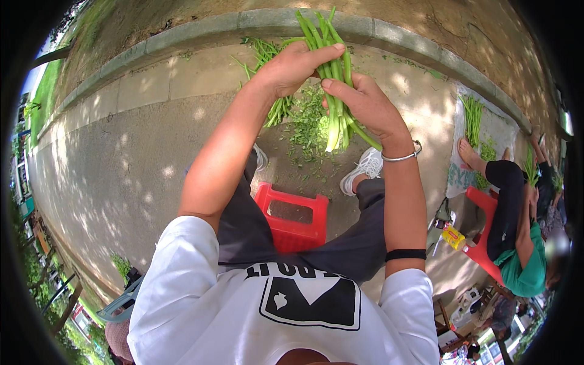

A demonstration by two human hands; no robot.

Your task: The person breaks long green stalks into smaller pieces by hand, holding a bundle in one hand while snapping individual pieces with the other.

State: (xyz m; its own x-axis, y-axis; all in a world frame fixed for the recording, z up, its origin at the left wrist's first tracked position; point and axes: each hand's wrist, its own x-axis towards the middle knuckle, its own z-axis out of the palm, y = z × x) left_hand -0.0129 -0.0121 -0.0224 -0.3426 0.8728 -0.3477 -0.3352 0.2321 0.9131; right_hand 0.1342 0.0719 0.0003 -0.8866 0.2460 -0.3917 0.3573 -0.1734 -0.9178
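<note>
Raised in front of me is a bundle of long green vegetable stalks (334, 125), with paler cut ends pointing down toward me. My left hand (297, 66) is closed round its upper part, the thumb lying across the stalks. Lower down, my right hand (370, 109) grips the same bundle from the right, its thumb pressed on the front. Some fingers of both hands are hidden behind the stalks. On the ground below lies a heap of torn green leaves (307, 131), and more loose stalks (264, 53) lie beyond my left hand.
A red plastic stool (295, 228) stands between my legs. My white shoe (365, 170) is beside the leaves. A stone kerb (261, 23) curves along the far side. At right, another person in a green top (528, 267) sits by a sheet with stalks (471, 118); a yellow-labelled bottle (453, 237) is nearby.
</note>
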